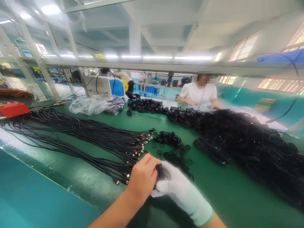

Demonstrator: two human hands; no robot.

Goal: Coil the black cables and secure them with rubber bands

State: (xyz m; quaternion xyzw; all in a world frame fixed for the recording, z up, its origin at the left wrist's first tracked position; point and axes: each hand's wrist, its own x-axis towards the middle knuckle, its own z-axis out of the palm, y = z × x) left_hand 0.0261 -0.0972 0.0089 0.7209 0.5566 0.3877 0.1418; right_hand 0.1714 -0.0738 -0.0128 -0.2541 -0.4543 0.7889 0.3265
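Between my two hands is a small coiled black cable [160, 172], partly hidden by fingers. My left hand [143, 174], bare, is closed against its near left side. My right hand [175, 182], in a white glove, wraps round the coil from the right. Just beyond them lies a heap of small black rings [168, 139], with some loose rings around it. To the left, long black cables [95, 133] stretch across the green table [144, 122], their metal plug ends pointing toward my hands.
A large pile of coiled black cables [228, 133] runs along the right and back. Clear plastic bags [90, 105] lie at back left, near a white and blue machine [104, 86]. A red box [14, 108] sits far left. A person in white [199, 93] works across the table.
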